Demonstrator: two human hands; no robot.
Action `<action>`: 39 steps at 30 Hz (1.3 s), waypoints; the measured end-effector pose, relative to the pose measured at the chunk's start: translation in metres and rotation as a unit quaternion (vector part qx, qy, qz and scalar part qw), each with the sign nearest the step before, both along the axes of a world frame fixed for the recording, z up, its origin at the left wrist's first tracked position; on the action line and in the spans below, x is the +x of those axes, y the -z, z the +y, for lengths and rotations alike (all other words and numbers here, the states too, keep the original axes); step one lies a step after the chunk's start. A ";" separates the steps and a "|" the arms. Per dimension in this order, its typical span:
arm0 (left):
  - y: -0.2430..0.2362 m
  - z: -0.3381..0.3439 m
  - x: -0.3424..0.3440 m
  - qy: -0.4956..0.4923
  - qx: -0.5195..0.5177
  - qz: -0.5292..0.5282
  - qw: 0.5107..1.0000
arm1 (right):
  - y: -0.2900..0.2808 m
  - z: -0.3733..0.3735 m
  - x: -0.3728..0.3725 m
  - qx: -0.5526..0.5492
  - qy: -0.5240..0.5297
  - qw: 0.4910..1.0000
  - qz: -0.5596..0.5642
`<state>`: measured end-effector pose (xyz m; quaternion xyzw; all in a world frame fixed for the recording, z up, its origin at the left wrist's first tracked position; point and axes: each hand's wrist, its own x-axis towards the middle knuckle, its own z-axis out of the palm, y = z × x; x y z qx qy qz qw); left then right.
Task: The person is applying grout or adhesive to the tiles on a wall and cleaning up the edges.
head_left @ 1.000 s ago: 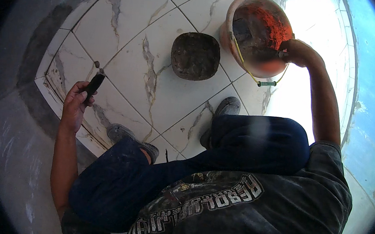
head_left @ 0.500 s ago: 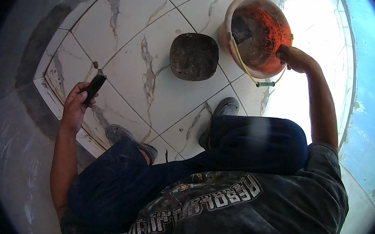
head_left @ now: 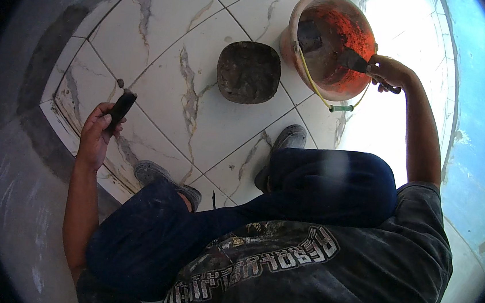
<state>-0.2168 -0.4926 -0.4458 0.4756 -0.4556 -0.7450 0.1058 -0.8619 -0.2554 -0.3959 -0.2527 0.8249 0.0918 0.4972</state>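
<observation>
My left hand point(head_left: 94, 135) is closed around a dark, narrow block-like piece point(head_left: 121, 111), held above the tiles at the left. At the upper right my right hand point(head_left: 392, 73) grips a small scraper point(head_left: 354, 61) by its handle. Its dark flat blade points left, over the opening of a tilted orange-red bucket point(head_left: 337, 21). Dark residue point(head_left: 309, 36) lies inside the bucket. Left of the bucket stands a dark rounded-square tub point(head_left: 221, 72) with dark, crusty material in it.
White marbled floor tiles point(head_left: 161, 87) spread in front of me. The bucket's yellow wire handle point(head_left: 312, 82) hangs down with a green grip. A grey wall point(head_left: 18, 149) runs along the left, a blue one point(head_left: 475, 131) along the right. A small dark lump point(head_left: 120, 83) lies near my left hand.
My right hand has turned at the bucket's rim, and the scraper blade now shows over the opening. My left hand stays nearly still with the dark piece.
</observation>
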 end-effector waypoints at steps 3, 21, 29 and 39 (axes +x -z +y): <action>-0.005 -0.002 -0.010 0.011 0.006 0.003 1.000 | -0.007 -0.001 0.004 -0.044 -0.002 0.999 -0.011; -0.032 0.149 -0.371 0.334 -0.401 -0.019 0.853 | 0.018 0.065 0.152 -0.371 0.547 0.719 -0.215; 0.015 0.146 -0.430 0.321 -0.465 -0.072 0.822 | 0.010 0.065 0.147 -0.395 0.529 0.718 -0.219; -0.008 0.139 -0.425 0.350 -0.461 -0.049 0.814 | 0.016 0.079 0.123 -0.377 0.542 0.711 -0.241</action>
